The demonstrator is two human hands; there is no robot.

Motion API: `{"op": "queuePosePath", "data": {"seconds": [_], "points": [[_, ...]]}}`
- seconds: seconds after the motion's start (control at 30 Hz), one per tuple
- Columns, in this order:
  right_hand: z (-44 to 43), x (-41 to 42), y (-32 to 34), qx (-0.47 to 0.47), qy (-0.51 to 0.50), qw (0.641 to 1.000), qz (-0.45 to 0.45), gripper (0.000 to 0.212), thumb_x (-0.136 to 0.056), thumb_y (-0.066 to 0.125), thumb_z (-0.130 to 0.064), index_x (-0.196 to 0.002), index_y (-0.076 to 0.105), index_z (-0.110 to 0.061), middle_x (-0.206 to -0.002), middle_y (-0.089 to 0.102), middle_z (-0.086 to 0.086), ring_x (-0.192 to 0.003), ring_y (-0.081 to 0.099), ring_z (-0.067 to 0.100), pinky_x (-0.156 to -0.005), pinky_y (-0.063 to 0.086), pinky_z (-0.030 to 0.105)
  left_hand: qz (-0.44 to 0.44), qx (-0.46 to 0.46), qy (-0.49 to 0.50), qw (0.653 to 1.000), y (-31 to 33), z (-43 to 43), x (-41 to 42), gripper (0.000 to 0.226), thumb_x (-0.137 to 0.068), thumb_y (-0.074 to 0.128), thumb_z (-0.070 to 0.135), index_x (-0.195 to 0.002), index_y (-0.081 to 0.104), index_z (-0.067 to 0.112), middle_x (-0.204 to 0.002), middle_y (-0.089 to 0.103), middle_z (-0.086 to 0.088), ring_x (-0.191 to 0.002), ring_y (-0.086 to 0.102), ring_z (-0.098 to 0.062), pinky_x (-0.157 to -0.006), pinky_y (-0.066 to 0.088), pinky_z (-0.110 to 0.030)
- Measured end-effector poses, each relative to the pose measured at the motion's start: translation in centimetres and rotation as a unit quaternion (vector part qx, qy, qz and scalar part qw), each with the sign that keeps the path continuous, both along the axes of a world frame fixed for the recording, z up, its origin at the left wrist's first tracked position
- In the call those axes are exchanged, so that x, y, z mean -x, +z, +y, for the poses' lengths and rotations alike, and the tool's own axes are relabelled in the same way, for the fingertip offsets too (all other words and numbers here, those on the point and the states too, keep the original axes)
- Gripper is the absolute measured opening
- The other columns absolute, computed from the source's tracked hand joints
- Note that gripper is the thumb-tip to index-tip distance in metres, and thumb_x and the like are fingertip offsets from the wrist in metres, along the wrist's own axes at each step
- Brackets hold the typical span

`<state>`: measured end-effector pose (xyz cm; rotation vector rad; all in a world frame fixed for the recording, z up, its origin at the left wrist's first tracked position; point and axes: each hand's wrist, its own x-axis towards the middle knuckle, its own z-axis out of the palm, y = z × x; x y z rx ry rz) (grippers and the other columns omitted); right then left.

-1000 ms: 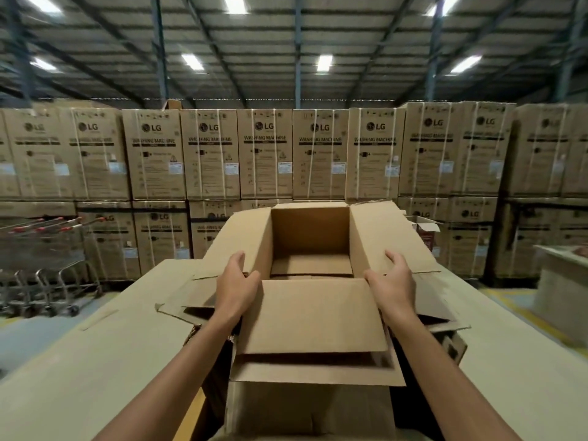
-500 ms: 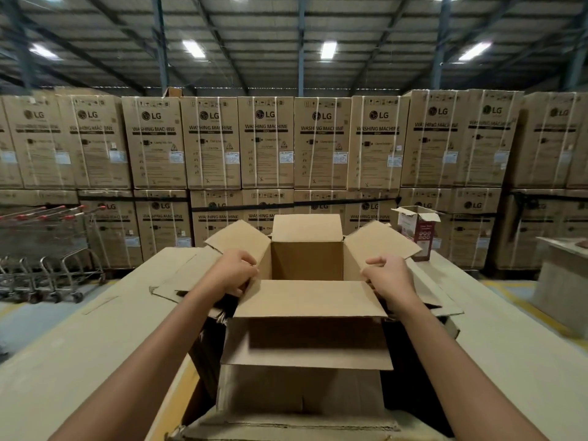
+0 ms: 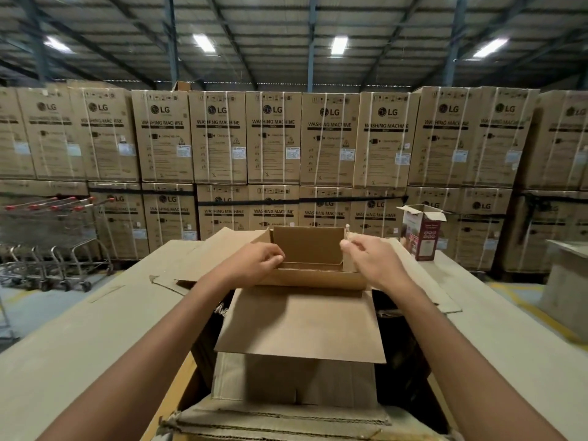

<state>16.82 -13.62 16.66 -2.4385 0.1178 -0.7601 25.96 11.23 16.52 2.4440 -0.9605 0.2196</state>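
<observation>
The cardboard box (image 3: pixel 302 319), left of and nearer than the red carton (image 3: pixel 421 232), is pinched at its side walls by the curled fingers of the left hand (image 3: pixel 254 264) and right hand (image 3: pixel 374 262).

The single view came from a wide-angle camera worn on the person's head, facing forward and slightly down along both bare forearms (image 3: pixel 152 361). It sat close above the open brown cardboard box (image 3: pixel 299 323) on the pale flat worktop (image 3: pixel 79 345), the box filling the lower middle of the frame. Farther off, the lens met a wall of stacked tan washing-machine cartons (image 3: pixel 273 138) and took in the grey ribbed roof (image 3: pixel 254 20) with its strip lights (image 3: pixel 339 45), the edges bowed.
</observation>
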Motion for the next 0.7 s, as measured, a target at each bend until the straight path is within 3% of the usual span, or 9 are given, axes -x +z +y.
{"op": "queuePosePath", "data": {"seconds": [0.1, 0.2, 0.33, 0.53, 0.6, 0.67, 0.7], "points": [[0.0, -0.7, -1.9, 0.147, 0.000, 0.979, 0.144, 0.045, -0.099, 0.040, -0.059, -0.109, 0.069, -0.026, -0.102, 0.070, -0.004, -0.093, 0.062, 0.016, -0.075, 0.048, 0.033, -0.026, -0.063, 0.047, 0.997, -1.9, -1.8, -1.0, 0.030, -0.103, 0.045, 0.026, -0.124, 0.065, 0.017, -0.118, 0.067, -0.004, -0.101, 0.059, -0.018, -0.088, 0.046, -0.030], [-0.2, -1.1, -3.3, 0.234, -0.003, 0.944, 0.231, 0.062, -0.101, 0.025, -0.063, -0.121, 0.070, -0.026, -0.120, 0.067, 0.001, -0.111, 0.059, 0.023, -0.097, 0.044, 0.045, -0.006, -0.126, 0.066, 0.990, -3.2, -2.9, -2.1, 0.035, -0.103, 0.044, 0.031, -0.130, 0.062, 0.017, -0.126, 0.063, -0.009, -0.113, 0.056, -0.023, -0.099, 0.046, -0.037], [-1.0, -1.9, -4.0, 0.247, 0.006, 0.936, 0.252, 0.073, -0.099, 0.013, -0.068, -0.127, 0.068, -0.029, -0.129, 0.064, 0.004, -0.124, 0.053, 0.026, -0.104, 0.036, 0.050, 0.051, -0.099, 0.079, 0.991, -4.4, -3.5, -3.0, 0.043, -0.103, 0.044, 0.043, -0.137, 0.056, 0.020, -0.138, 0.059, -0.003, -0.124, 0.055, -0.021, -0.105, 0.044, -0.039], [-1.2, -2.2, -5.8, 0.253, -0.006, 0.945, 0.206, 0.069, -0.098, 0.011, -0.068, -0.131, 0.063, -0.038, -0.136, 0.058, 0.003, -0.132, 0.047, 0.023, -0.107, 0.034, 0.052, -0.024, -0.088, 0.120, 0.988, -6.3, -2.8, -2.9, 0.051, -0.101, 0.035, 0.056, -0.142, 0.050, 0.030, -0.143, 0.054, 0.004, -0.141, 0.038, -0.019, -0.103, 0.047, -0.047], [-1.2, -2.1, -6.4, 0.252, -0.017, 0.954, 0.165, 0.068, -0.097, 0.014, -0.068, -0.121, 0.069, -0.036, -0.121, 0.065, -0.001, -0.119, 0.054, 0.020, -0.102, 0.038, 0.049, -0.070, -0.062, 0.138, 0.986, -6.9, -2.9, -2.4, 0.047, -0.100, 0.033, 0.052, -0.135, 0.056, 0.030, -0.132, 0.062, 0.004, -0.131, 0.049, -0.019, -0.093, 0.051, -0.042], [-1.1, -1.8, -7.3, 0.232, -0.046, 0.966, 0.102, 0.069, -0.094, 0.016, -0.068, -0.104, 0.075, -0.033, -0.100, 0.070, -0.008, -0.100, 0.059, 0.015, -0.093, 0.041, 0.043, -0.158, 0.029, 0.162, 0.974, -8.1, -3.0, -1.5, 0.040, -0.097, 0.032, 0.047, -0.105, 0.066, 0.027, -0.095, 0.068, 0.003, -0.093, 0.064, -0.018, -0.068, 0.051, -0.032], [-1.0, -1.6, -7.5, 0.219, -0.065, 0.971, 0.073, 0.069, -0.092, 0.017, -0.068, -0.097, 0.076, -0.031, -0.094, 0.070, -0.010, -0.093, 0.058, 0.012, -0.090, 0.041, 0.039, -0.195, 0.062, 0.169, 0.964, -8.7, -3.0, -0.8, 0.036, -0.096, 0.032, 0.045, -0.087, 0.062, 0.027, -0.078, 0.063, 0.004, -0.075, 0.062, -0.018, -0.060, 0.046, -0.030]]}}
